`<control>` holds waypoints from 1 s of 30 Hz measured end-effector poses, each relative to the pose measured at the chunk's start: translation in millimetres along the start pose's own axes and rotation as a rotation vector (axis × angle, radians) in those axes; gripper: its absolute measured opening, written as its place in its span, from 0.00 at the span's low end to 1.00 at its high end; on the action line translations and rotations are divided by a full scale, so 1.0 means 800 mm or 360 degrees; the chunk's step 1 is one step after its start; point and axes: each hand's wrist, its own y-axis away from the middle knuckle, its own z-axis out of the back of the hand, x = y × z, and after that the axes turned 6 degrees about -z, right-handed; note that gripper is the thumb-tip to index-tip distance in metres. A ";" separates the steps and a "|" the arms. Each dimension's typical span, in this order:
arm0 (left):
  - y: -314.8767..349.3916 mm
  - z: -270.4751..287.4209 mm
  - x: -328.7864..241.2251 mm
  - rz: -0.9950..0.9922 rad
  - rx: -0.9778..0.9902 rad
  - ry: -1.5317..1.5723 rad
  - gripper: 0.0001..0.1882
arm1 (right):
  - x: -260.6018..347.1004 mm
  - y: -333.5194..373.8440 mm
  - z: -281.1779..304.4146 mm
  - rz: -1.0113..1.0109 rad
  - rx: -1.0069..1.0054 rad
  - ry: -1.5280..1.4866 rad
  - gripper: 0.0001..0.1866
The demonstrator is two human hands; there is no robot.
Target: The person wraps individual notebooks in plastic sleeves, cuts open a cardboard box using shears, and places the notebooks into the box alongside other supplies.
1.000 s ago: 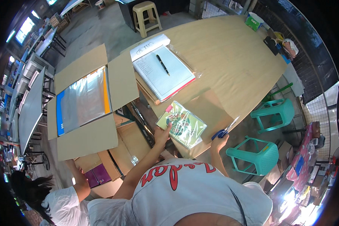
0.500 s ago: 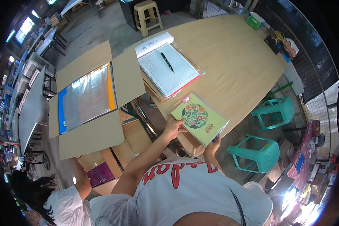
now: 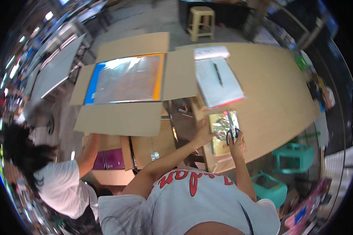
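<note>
A small spiral notebook (image 3: 220, 147) with a floral cover in a shiny clear wrapper is near the table's front left corner. My left hand (image 3: 204, 132) grips its left edge, fingers slightly blurred. In my right hand (image 3: 237, 145) is a pair of scissors (image 3: 232, 133) with dark blue handles, the blades pointing away over the notebook's cover. Glare hides part of the cover. Just beyond lies a larger spiral pad (image 3: 217, 88) with a black pen (image 3: 218, 74) across its written page.
An open carton (image 3: 121, 119) to the left holds a clear-wrapped blue and orange item (image 3: 125, 78). Beside it a co-worker (image 3: 62, 180) reaches under its flap, near purple items (image 3: 109, 159). Green stools (image 3: 268, 188) stand right of the table (image 3: 274, 98); a beige stool (image 3: 202, 21) stands beyond.
My view has turned, shifting the scene. The scissors have come up over the notebook in my right hand, which was at its lower right corner. My left hand stays at its left edge.
</note>
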 end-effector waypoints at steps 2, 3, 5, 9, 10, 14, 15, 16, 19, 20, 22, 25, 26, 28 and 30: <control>0.031 0.058 -0.021 0.0047 0.0255 0.0334 0.33 | -0.013 0.010 -0.026 0.0147 0.0038 0.0442 0.24; 0.045 0.102 -0.041 0.0200 0.0527 0.0762 0.30 | -0.009 0.010 -0.030 0.0141 0.0060 0.0677 0.22; 0.070 0.203 -0.107 0.0177 0.0310 0.0853 0.27 | 0.004 0.002 -0.022 0.0123 0.0131 0.0908 0.20; 0.121 0.353 -0.080 0.0195 -0.0759 0.0307 0.22 | 0.102 -0.043 0.031 0.0104 0.0322 0.0046 0.16; 0.126 0.390 -0.057 0.0215 -0.0960 -0.0004 0.22 | 0.157 -0.053 0.036 0.0133 0.0311 -0.0209 0.16; 0.108 0.454 -0.019 -0.0002 -0.1057 -0.1146 0.21 | 0.334 -0.096 -0.040 0.0688 0.0646 -0.0708 0.15; 0.108 0.455 -0.012 -0.0076 -0.1009 -0.1357 0.21 | 0.389 -0.106 -0.062 0.0696 0.0726 -0.0578 0.20; 0.107 0.449 -0.009 -0.0095 -0.0991 -0.1343 0.21 | 0.443 -0.119 -0.086 0.0562 0.0747 -0.0321 0.26; 0.089 0.425 -0.006 0.0124 -0.0684 -0.1150 0.19 | 0.499 -0.188 -0.187 0.0662 0.0633 0.0101 0.27; 0.077 0.420 -0.003 0.0078 -0.0699 -0.1123 0.18 | 0.486 -0.215 -0.226 0.0544 0.0484 0.0133 0.29; 0.089 0.424 0.005 0.0090 -0.0720 -0.1117 0.18 | 0.505 -0.223 -0.240 0.0330 0.0794 0.0119 0.30; 0.104 0.428 0.010 0.0057 -0.0781 -0.1129 0.17 | 0.520 -0.190 -0.255 0.0105 0.0952 0.0068 0.30; 0.112 0.430 0.019 0.0049 -0.0815 -0.1183 0.17 | 0.524 -0.173 -0.261 0.0076 0.0799 0.0058 0.29; 0.104 0.422 0.026 -0.0050 -0.0784 -0.1183 0.18 | 0.543 -0.158 -0.269 -0.0224 0.0282 0.0022 0.25; 0.085 0.412 0.026 -0.0045 -0.0729 -0.1243 0.19 | 0.522 -0.178 -0.276 0.0165 0.0138 0.0692 0.22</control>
